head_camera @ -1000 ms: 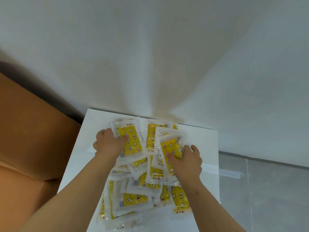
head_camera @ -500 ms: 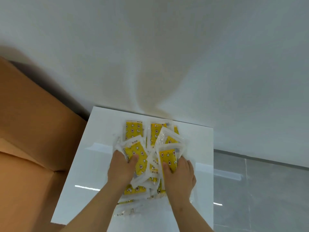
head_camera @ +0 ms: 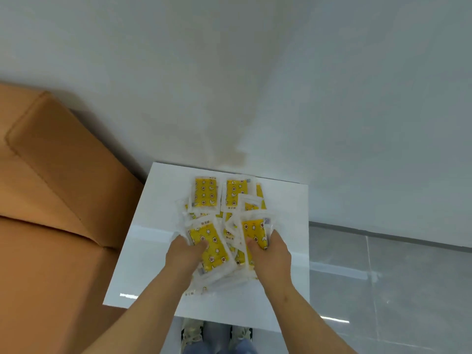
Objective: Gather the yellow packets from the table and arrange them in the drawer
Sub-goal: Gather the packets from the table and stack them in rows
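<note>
Yellow packets (head_camera: 224, 226) lie heaped on the white bench (head_camera: 153, 251) — both hands closed on the near part of the pile, left hand (head_camera: 185, 254) and right hand (head_camera: 270, 251) each pinching a packet, thumb on top. Lower packets are hidden under upper ones; print illegible.
</note>
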The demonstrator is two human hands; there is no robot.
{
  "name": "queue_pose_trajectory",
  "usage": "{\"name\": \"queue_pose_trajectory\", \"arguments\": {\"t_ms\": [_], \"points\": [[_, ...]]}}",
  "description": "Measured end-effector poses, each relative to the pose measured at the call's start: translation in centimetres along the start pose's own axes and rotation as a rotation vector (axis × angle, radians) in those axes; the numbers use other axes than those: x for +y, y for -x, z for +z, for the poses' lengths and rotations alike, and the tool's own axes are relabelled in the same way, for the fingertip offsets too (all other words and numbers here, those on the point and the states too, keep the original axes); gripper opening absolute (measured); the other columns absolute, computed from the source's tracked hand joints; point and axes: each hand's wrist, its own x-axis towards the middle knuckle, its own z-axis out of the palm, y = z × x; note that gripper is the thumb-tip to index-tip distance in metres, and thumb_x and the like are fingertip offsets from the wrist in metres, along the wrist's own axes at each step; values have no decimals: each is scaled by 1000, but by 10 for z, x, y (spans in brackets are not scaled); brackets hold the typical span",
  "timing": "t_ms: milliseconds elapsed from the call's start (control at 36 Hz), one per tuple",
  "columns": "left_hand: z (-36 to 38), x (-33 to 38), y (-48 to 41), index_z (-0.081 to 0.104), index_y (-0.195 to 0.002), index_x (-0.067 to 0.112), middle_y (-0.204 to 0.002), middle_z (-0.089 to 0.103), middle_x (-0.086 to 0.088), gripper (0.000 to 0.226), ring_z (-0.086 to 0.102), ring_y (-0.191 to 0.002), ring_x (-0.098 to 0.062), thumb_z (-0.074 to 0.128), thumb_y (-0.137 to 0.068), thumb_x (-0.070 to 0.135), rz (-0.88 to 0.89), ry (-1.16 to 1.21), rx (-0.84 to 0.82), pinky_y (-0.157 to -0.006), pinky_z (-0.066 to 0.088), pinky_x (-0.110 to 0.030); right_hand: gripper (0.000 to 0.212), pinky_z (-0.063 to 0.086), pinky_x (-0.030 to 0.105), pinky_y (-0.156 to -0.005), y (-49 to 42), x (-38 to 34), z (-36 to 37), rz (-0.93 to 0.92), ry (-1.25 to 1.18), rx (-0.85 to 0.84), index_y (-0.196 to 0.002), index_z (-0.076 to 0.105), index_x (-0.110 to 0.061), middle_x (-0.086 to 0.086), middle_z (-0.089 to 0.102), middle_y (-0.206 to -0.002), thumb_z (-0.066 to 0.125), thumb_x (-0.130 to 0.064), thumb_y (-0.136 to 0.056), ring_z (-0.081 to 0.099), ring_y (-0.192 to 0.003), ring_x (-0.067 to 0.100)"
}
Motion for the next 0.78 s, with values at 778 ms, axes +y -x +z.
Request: {"name": "queue_pose_trajectory", "arguments": {"t_ms": [778], "points": [[-143,-71,195,65,-100,15,-105,71,-9,32,61,-107,-33,80,-71,16,186,128,-519,-102,36,-58,17,56,38,-68,307,4,-3,55,-917,114,-98,65,-16,5,73,-91,66,-6,-84,69,-85,25]]}}
